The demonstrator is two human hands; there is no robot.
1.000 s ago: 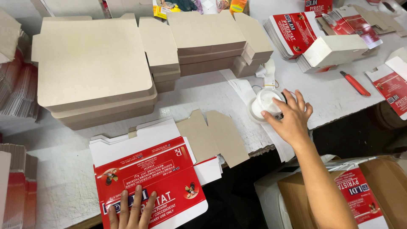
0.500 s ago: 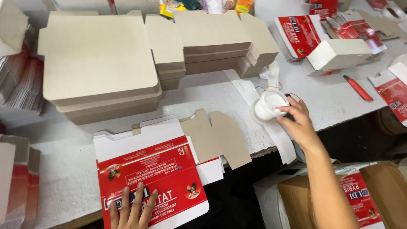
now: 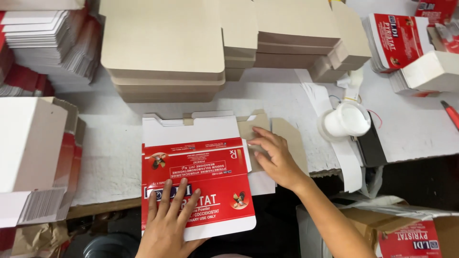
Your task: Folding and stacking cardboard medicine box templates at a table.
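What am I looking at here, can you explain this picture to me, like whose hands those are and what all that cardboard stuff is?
This is one picture from a camera worn on a person's head, looking down at their own two bare hands over a white worktable. There is no machine, just hands.

The left hand lies flat, fingers spread, on a flat red and white carton blank, an unfolded box lying printed side up. The right hand rests on the blank's brown side flap at its right edge. Neither hand grips anything; both press down.

Behind the blank sit stacks of plain brown blanks. A small white cup stands to the right, with a red-handled tool at the far right edge. More printed cartons are piled at top right, and a white box stands at left.
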